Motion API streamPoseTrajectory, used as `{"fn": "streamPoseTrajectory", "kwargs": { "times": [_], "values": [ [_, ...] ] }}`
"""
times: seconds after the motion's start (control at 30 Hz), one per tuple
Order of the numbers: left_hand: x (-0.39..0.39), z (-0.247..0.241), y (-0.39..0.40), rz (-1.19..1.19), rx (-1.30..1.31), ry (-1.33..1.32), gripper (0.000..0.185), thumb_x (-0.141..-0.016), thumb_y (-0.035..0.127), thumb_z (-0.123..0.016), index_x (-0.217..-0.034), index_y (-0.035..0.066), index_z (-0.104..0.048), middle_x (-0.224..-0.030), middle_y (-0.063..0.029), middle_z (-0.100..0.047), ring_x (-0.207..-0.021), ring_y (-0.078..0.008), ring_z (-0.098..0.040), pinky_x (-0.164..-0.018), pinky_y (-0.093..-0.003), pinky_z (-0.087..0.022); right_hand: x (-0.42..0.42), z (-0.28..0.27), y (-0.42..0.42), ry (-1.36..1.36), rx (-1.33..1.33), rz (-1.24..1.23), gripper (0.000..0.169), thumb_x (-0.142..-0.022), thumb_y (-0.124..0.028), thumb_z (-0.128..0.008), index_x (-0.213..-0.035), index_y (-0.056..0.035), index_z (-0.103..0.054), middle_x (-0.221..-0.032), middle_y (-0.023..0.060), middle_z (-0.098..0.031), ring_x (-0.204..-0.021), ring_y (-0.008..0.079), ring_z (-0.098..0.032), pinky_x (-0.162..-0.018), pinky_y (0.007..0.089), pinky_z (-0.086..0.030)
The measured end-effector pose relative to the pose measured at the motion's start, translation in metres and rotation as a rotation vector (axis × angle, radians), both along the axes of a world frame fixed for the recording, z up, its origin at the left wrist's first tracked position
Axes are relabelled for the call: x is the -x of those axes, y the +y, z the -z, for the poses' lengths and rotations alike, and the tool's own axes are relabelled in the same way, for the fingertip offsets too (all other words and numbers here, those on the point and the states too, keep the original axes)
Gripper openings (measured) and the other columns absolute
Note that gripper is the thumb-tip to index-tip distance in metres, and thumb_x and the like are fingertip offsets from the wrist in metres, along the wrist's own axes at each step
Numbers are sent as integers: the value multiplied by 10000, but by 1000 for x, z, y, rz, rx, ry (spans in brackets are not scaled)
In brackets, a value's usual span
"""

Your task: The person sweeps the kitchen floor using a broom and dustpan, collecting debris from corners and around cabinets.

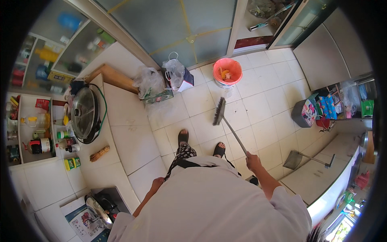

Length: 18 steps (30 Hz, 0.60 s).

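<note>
My right hand (253, 161) is closed around the upper end of the grey handle of a floor brush (220, 111). The dark bristle head of the brush stands on the pale floor tiles (199, 106) in front of my feet. Past it sits a bin with a pink liner (227, 72), with some yellow and pale scraps inside. My left hand (157, 183) hangs beside my patterned trousers, near the cabinet on the left; I cannot tell how its fingers lie. A long-handled dustpan (293, 159) rests at the right, by the lower cabinet. Small dark specks lie on the tiles right of the brush head.
A plastic bag (148, 83) on a green box and a paper bag (185, 81) stand by the sliding door (193, 51). At left, a counter holds an electric pan with a glass lid (85, 113). A grey bin (303, 113) stands by the right shelves.
</note>
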State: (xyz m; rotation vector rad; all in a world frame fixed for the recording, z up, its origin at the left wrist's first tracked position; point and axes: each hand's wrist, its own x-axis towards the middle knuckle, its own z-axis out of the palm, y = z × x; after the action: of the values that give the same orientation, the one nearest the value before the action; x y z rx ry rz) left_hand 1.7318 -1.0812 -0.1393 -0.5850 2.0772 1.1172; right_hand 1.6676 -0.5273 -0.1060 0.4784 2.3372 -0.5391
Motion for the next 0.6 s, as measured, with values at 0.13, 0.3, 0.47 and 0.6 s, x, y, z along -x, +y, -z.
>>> {"fn": "streamPoseTrajectory", "kwargs": {
  "times": [0.13,0.3,0.47,0.6],
  "values": [
    [-39,73,-86,423,132,83,222,-807,258,-538,-855,69,-644,-731,-142,-625,-721,-207,-614,-637,-344,-472,78,-3,-50,74,159,-152,319,-818,-180,-495,-1132,-126,-516,-792,212,-593,-775,380,-578,-665,443,-470],
    [61,44,-90,369,92,108,223,-779,230,-556,-846,33,-634,-655,-113,-617,-632,-195,-622,-565,-328,-479,177,60,-140,65,256,-274,234,-756,-113,-504,-975,-74,-575,-875,212,-602,-832,360,-590,-700,434,-483],
    [194,-40,-80,-27,-45,-48,201,-790,162,-546,-872,-7,-618,-655,-70,-609,-554,-136,-591,-528,-267,-484,280,39,-243,-83,71,-319,245,-752,-110,-503,-956,-30,-612,-963,201,-609,-903,349,-596,-761,417,-492],
    [238,-52,-89,-171,-195,-132,216,-801,154,-536,-941,0,-595,-692,-56,-586,-598,-135,-584,-535,-254,-484,282,90,-226,-110,12,-348,233,-752,-108,-502,-926,-5,-618,-997,205,-602,-925,342,-592,-775,408,-492]
  ]
}}
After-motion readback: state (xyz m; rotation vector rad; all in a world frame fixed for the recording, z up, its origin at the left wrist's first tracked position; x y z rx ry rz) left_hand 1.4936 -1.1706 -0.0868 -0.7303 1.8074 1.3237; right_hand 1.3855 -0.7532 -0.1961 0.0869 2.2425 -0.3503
